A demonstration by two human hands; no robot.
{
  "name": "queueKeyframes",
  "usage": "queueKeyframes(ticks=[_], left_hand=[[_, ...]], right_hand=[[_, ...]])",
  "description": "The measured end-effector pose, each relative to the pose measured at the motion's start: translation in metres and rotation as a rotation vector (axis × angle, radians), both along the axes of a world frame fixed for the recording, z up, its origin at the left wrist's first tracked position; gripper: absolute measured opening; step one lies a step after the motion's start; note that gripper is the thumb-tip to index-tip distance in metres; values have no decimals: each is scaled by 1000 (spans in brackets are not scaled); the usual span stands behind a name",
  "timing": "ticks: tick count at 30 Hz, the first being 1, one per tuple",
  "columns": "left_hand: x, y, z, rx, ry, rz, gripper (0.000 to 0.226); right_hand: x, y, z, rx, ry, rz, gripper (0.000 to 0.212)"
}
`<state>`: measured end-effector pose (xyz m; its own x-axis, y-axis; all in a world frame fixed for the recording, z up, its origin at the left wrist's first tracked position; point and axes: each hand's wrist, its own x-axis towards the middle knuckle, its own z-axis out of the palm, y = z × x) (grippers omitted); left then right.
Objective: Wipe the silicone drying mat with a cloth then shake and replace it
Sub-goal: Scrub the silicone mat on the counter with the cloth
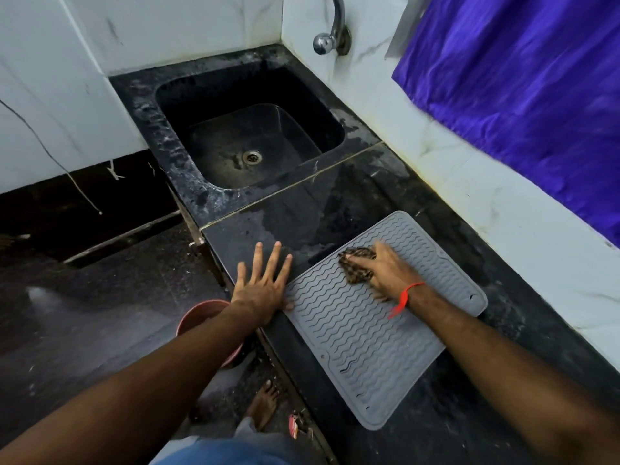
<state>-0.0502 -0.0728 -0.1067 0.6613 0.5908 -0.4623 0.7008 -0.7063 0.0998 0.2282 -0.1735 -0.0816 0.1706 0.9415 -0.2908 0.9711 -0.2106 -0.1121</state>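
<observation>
Your right hand (385, 266) has its grip curled around a bunched, mottled brown cloth (357, 265) and presses it onto the grey silicone drying mat (362, 333), toward the mat's 12 o'clock end. Your left hand (263, 283) lies flat with its fingers spread wide, palm on the black counter (302, 226) at the mat's 9 o'clock edge; the thumb just touches that edge and the hand holds nothing. The mat lies flat and skewed on the counter, its wavy ribs facing up. At 11 o'clock from the mat sits a black sink (248, 129) with a metal drain, and a tap (332, 31) juts from the white wall at 12 o'clock. A blue curtain (523, 95) hangs at 2 o'clock. Down on the floor at 8 o'clock, a red bucket (198, 318) is partly hidden by your left forearm, and a bare foot (263, 404) shows below it. Most of the cloth is covered by your fingers, and a red thread (404, 297) circles your right wrist.
</observation>
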Motion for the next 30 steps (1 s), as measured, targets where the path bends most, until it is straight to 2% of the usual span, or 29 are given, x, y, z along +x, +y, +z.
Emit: queueKeyframes(ticks=[2,5,9,13,15,19,23,26,30], left_hand=[[-1,0,-2,2,2,-1,103],[-2,0,-6,5,-2,6,102],[-2,-2,-8,16,-3,12,101],[-3,-3,-6,29,5,6,101],[-2,-2,-5,28,2,5,100],[1,1,-1,20,13,-11,103],[1,0,-1,80,29,-17,90],[0,-1,-2,63,34,-21,87],[-2,0,2,1,58,-38,100]], right_hand=[[30,4,5,-4,-106,-26,56],[67,9,10,-20,-161,-111,59],[107,14,8,-30,-184,-350,65],[100,20,12,-38,-84,-491,54],[71,17,17,26,1,-425,51],[-34,-3,17,-6,200,-53,57],[-113,-17,1,-32,165,260,51],[-112,-18,-5,-2,56,268,62],[-81,-13,0,-8,-8,227,57]])
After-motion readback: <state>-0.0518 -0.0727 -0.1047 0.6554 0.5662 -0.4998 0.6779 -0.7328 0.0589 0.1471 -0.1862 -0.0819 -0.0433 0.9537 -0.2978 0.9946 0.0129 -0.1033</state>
